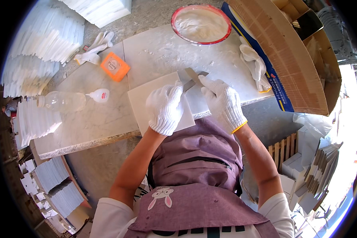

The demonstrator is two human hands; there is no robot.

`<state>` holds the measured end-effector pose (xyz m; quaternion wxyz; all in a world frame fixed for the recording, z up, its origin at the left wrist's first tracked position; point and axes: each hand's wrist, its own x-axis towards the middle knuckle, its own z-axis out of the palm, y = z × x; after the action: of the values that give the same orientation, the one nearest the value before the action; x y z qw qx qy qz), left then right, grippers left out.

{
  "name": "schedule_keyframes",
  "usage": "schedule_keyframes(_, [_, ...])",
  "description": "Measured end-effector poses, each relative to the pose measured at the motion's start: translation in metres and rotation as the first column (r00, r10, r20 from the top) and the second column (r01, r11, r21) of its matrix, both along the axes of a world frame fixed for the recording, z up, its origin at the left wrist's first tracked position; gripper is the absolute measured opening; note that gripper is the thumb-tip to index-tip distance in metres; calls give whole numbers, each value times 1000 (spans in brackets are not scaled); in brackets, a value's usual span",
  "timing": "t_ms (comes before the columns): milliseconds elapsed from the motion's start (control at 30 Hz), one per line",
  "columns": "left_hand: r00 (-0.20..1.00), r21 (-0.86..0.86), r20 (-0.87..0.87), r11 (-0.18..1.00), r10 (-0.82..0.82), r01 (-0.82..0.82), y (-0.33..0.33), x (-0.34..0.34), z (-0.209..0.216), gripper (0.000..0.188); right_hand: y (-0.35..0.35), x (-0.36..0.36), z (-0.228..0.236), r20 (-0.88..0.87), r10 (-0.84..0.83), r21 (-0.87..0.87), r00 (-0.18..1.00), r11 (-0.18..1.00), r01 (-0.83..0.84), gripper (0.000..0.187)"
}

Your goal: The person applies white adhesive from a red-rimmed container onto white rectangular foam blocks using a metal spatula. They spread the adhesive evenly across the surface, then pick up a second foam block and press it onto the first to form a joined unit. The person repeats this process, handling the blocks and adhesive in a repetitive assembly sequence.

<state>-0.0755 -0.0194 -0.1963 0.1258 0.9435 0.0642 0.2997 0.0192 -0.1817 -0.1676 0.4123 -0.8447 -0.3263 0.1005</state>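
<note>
Both my hands wear white knitted gloves and come close together over the front edge of the pale work slab. A square white tile (139, 101) lies at an angle there, its near corner jutting past the slab's edge. My left hand (165, 108) is over the tile, closed around a flat grey scraper blade (189, 85) that points right. My right hand (223, 101) grips another flat metal scraper (192, 74), whose blade points up and left. The two blades nearly meet; whether they touch is unclear. Both handles are mostly hidden by the gloves.
A red-rimmed basin (200, 23) of white paste stands at the back. Left are an orange packet (115, 66), a clear bottle (63, 101), a white squeeze bottle (99, 95) and stacked tiles (43, 33). Right, loose gloves (253, 63) lie beside a large cardboard box (285, 55).
</note>
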Motion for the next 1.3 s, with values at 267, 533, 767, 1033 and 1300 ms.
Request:
schedule_keyframes(267, [1000,-5,-15,1000,16,-16,-2,0,4,28,1,-7,13,-78,28,-48,997,998,-31,33])
schedule_keyframes(533, [1000,-9,-10,1000,11,-11,-3,0,7,28,-1,1,1,-4,42,5,999,999,-42,34])
schedule_keyframes(767, [1000,12,-8,1000,19,-18,-3,1,8,27,3,9,4,-41,61,-9,997,998,-61,32])
schedule_keyframes(1033, [1000,5,-20,1000,9,-9,-3,1,6,28,5,9,1,-84,64,-11,994,998,-65,33])
schedule_keyframes(1300, [1000,-80,20,997,23,-21,0,1,-2,28,-5,8,1,-336,38,183,941,983,26,39])
